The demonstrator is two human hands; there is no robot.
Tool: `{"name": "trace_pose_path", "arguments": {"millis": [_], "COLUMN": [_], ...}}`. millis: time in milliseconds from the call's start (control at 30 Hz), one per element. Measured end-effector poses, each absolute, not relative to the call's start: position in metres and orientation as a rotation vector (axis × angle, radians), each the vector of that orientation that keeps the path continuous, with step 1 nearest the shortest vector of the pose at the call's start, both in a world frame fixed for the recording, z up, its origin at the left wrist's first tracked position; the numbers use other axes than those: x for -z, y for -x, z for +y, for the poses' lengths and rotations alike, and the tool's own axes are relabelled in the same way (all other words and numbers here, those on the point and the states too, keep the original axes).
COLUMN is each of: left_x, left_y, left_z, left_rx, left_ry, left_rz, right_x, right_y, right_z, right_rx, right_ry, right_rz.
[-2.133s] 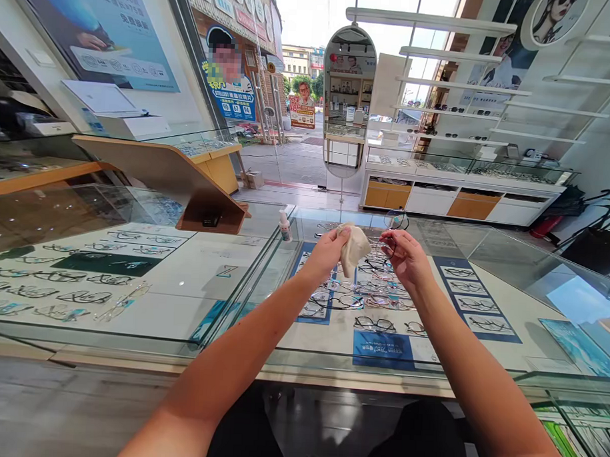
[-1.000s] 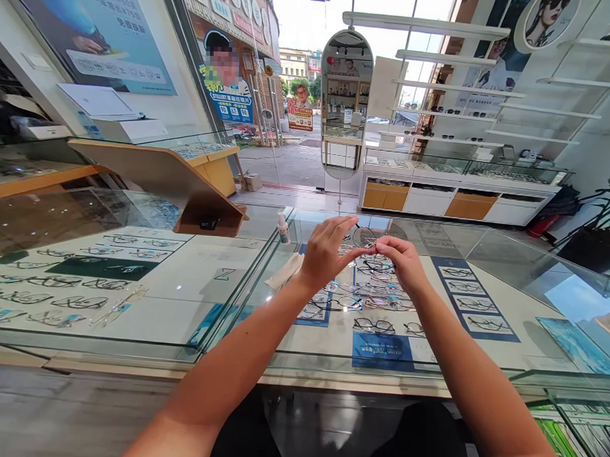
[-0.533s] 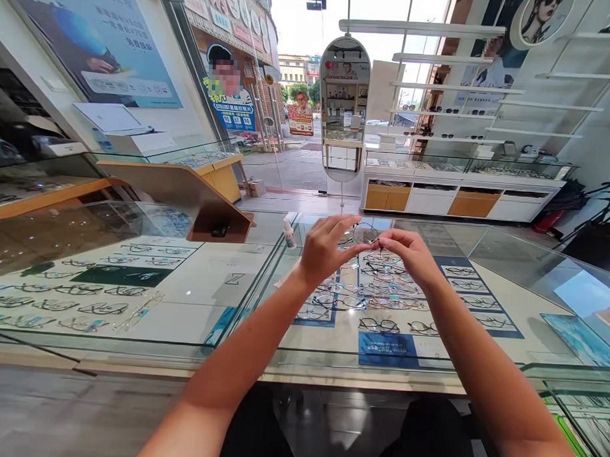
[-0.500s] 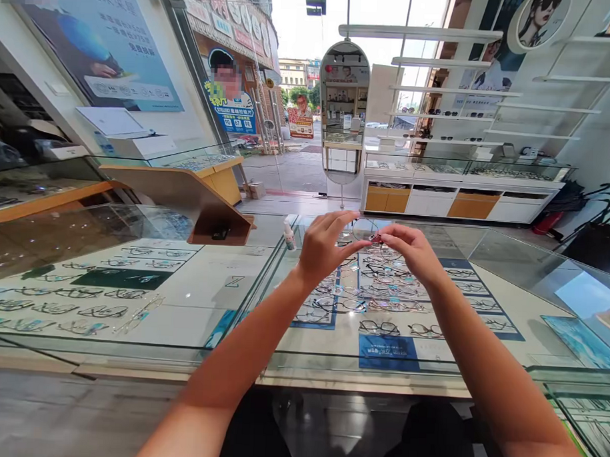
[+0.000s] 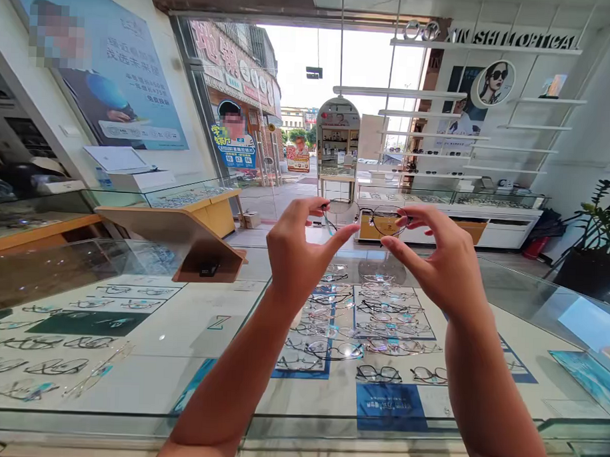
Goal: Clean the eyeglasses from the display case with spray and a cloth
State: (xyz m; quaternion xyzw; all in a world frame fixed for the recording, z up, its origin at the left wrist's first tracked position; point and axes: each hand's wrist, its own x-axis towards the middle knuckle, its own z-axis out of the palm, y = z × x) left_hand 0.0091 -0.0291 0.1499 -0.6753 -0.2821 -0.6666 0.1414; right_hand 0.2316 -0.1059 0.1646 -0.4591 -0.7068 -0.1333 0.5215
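Note:
A pair of thin round-framed eyeglasses (image 5: 385, 222) is held up above the glass counter, its lenses side by side and facing me. My left hand (image 5: 304, 245) has its fingers closed on the left side of the frame, thumb below and fingertips above. On the right side, my right hand (image 5: 437, 253) grips the rim the same way, between thumb and index finger. Beneath them, rows of other glasses (image 5: 378, 373) lie in the display case (image 5: 329, 406), some on blue mats.
More glasses (image 5: 57, 366) fill the case at left. A wooden stand (image 5: 209, 252) rises behind it. An arched mirror (image 5: 338, 146) stands beyond the counter, with a low cabinet (image 5: 510, 225) and a plant (image 5: 597, 245) at right.
The view has tilted up. My hands have moved apart and higher in relation to the counter, and the eyeglasses now face me, more fully visible between them.

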Motion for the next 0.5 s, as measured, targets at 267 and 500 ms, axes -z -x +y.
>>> {"name": "trace_pose_path", "arguments": {"millis": [267, 500], "left_x": [-0.149, -0.151], "left_y": [-0.007, 0.003], "left_z": [-0.024, -0.019], "left_rx": [1.818, 1.761], "left_ry": [2.097, 2.279], "left_rz": [-0.861, -0.795], "right_x": [-0.16, -0.158], "right_y": [-0.235, -0.238], "right_z": [-0.101, -0.097], "right_rx": [0.352, 0.364], "right_ry": [1.213, 1.245], "right_rz": [-1.7, -1.679]}}
